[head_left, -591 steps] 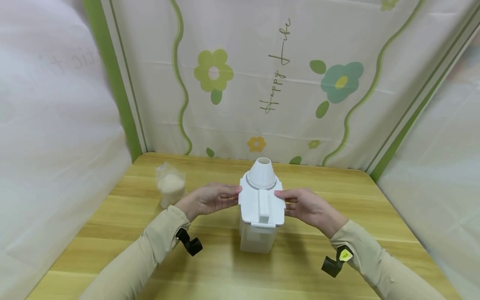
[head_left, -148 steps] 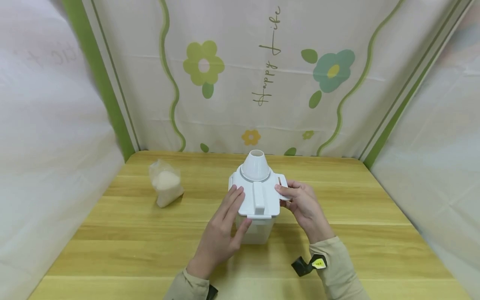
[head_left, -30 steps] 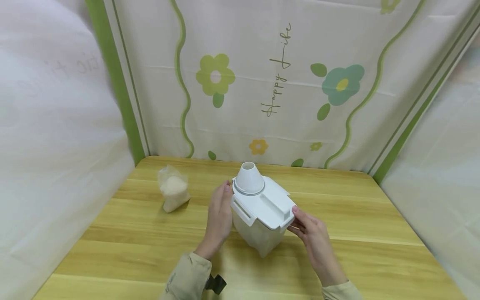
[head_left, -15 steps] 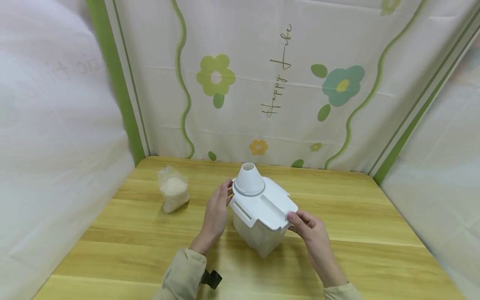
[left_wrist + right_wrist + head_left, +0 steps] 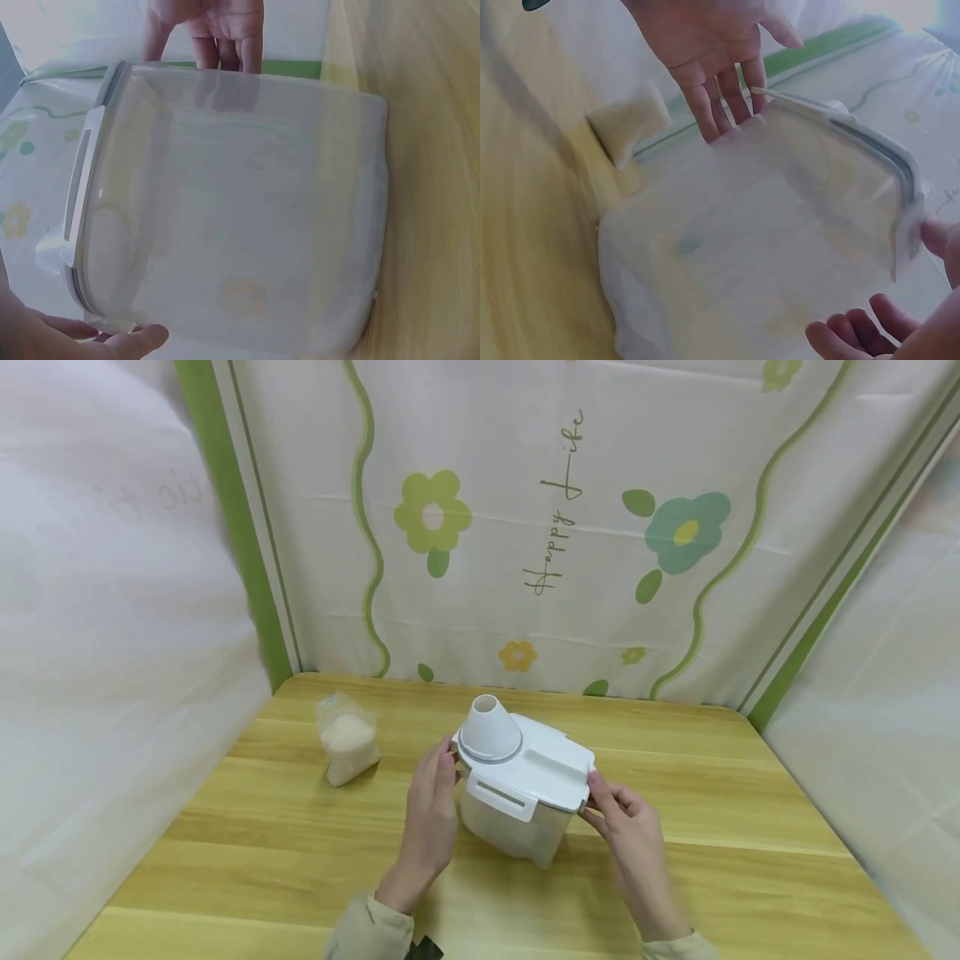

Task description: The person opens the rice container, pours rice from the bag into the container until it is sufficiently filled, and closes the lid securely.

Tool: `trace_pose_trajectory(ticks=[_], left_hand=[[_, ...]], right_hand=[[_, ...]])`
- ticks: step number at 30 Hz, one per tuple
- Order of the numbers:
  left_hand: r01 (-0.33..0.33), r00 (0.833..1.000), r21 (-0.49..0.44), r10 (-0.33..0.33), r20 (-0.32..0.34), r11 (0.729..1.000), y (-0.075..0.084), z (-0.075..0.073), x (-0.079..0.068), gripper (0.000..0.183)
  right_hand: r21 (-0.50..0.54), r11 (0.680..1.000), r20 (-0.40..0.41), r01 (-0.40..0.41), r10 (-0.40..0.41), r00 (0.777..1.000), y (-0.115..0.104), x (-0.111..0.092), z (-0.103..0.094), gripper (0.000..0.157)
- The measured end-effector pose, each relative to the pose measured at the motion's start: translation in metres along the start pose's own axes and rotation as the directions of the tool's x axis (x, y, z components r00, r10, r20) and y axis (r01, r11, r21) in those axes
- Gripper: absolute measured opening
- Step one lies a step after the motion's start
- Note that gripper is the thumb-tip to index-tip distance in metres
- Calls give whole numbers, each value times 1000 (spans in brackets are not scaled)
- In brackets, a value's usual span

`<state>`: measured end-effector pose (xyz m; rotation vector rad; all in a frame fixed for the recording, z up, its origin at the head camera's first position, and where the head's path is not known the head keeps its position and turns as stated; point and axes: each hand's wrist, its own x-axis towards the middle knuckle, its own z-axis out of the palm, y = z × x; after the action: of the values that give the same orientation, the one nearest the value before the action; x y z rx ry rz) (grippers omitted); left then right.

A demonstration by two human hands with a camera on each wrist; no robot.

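A translucent plastic storage container (image 5: 513, 831) stands on the table. Its white lid (image 5: 551, 777) has a cone-shaped spout (image 5: 491, 731) at the left and a raised handle toward the right. A slotted latch flap (image 5: 501, 797) faces the front and juts outward. My left hand (image 5: 429, 814) touches the lid's left corner; its straight fingertips (image 5: 716, 139) rest against the container there. My right hand (image 5: 633, 827) grips the lid's right end, thumb on top and fingers beneath the edge. Some of those fingers are hidden in the head view.
A clear bag (image 5: 348, 743) of pale grains or powder stands at the back left of the wooden table (image 5: 247, 852). A patterned curtain (image 5: 480, 552) hangs behind, with pale sheets along both sides.
Over the last seconds the container has turned counterclockwise: the spout has swung left, the handle right. Earlier my right hand held a raised side flap. The bag has not been moved lately.
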<state>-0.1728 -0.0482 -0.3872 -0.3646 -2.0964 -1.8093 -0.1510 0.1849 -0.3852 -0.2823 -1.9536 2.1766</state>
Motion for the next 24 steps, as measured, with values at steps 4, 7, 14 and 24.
trace_pose_trajectory(ticks=[4, 7, 14, 24], left_hand=[[-11, 999, -46, 9, -43, 999, 3, 3, -7, 51], [-12, 997, -72, 6, -77, 997, 5, 6, -13, 48], [-39, 990, -93, 26, -141, 995, 8, 12, -25, 42], [-205, 960, 38, 208, -189, 978, -10, 10, -26, 32]], right_hand=[[-6, 998, 7, 57, -57, 998, 0, -2, 3, 52], [-15, 995, 78, 98, -97, 992, 1, -3, 3, 52], [-34, 991, 198, 126, -117, 973, 5, -2, 4, 47], [-72, 991, 184, 109, -94, 978, 10, 2, 3, 47]])
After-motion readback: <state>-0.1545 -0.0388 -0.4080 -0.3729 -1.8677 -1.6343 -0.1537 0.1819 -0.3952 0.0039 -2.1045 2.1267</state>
